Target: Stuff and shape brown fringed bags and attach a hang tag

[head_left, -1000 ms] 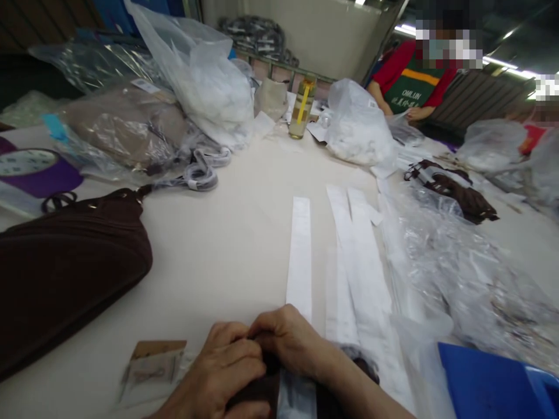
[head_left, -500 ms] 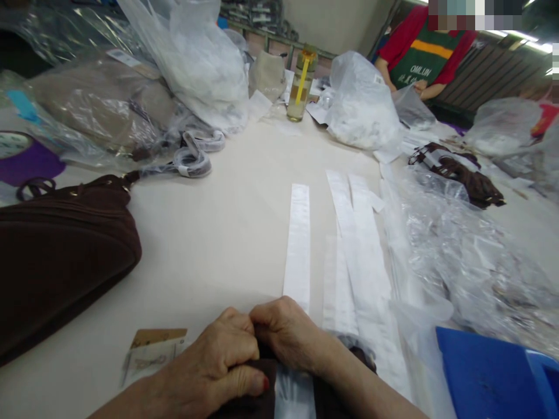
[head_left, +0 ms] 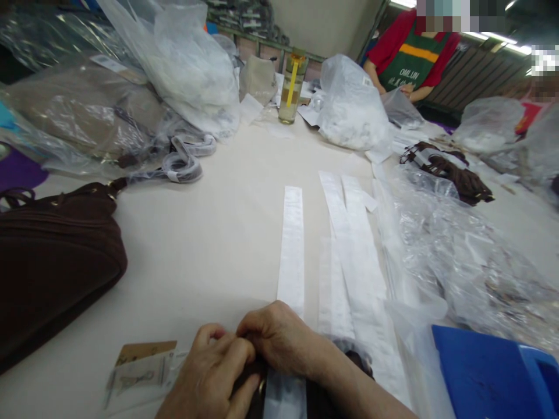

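The left hand (head_left: 212, 369) and right hand (head_left: 282, 343) meet, fingers curled, over a dark brown item (head_left: 319, 401) beneath them; the tips are hidden, so I cannot tell whether they grip it. Beyond the fingers, a white strip (head_left: 292, 250) lies on the worktop (head_left: 205, 244); to their left, a clear packet (head_left: 140, 377).

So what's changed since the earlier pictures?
The left hand has turned: half a second ago its thumb lay sideways, red nail showing; now it angles up toward the right hand, beside a newly visible gold-coloured ring. Any change of grip is hidden. The right hand stays bent at the brown item; white strips, brown bag and bottle are unmoved.
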The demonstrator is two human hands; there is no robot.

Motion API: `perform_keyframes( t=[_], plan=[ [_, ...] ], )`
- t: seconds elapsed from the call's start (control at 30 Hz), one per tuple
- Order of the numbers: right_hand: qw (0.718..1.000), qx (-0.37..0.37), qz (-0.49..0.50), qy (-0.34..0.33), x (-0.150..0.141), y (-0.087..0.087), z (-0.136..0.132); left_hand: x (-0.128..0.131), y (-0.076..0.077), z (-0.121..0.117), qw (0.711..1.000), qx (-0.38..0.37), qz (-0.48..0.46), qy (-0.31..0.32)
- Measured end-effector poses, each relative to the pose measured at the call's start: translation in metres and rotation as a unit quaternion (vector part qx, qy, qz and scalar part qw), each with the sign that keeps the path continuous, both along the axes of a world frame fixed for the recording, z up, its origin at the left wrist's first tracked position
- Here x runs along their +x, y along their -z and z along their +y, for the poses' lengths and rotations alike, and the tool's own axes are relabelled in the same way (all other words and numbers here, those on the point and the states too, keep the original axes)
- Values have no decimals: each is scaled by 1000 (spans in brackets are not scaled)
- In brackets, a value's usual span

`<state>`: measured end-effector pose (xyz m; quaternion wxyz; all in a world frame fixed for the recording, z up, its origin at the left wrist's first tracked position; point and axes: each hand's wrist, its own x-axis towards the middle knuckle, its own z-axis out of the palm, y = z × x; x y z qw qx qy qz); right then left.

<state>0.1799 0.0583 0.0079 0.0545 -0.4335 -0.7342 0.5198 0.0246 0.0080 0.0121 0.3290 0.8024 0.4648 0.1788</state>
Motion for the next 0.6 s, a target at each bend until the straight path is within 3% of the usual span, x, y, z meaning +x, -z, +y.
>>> perform_keyframes(
  t=[0.17, 0.3, 0.37, 0.43, 0.5, 0.53, 0.6],
  plan=[
    [999, -10, -29, -18, 0, -2, 9, 2, 9, 0, 998, 39, -9, -49],
    [997, 37, -44, -44, 7, -21, 1, 1, 8, 4, 993, -26, -20, -112],
    [988, 133, -82, -5, 15, -30, -20, 3, 4, 7, 990, -59, -25, -127],
    [954, 280, -104, 20, 26, -30, -48, 7, 1, 9, 988, -80, -25, -133],
    [899, 428, -85, -28, 38, -16, -75, 10, 0, 12, 986, -89, -12, -138],
    [878, 467, -77, -63, 44, -5, -86, 10, 0, 13, 986, -89, -1, -141],
    [864, 487, -81, -93, 50, 15, -99, 9, 2, 12, 986, -82, 20, -143]
  ],
)
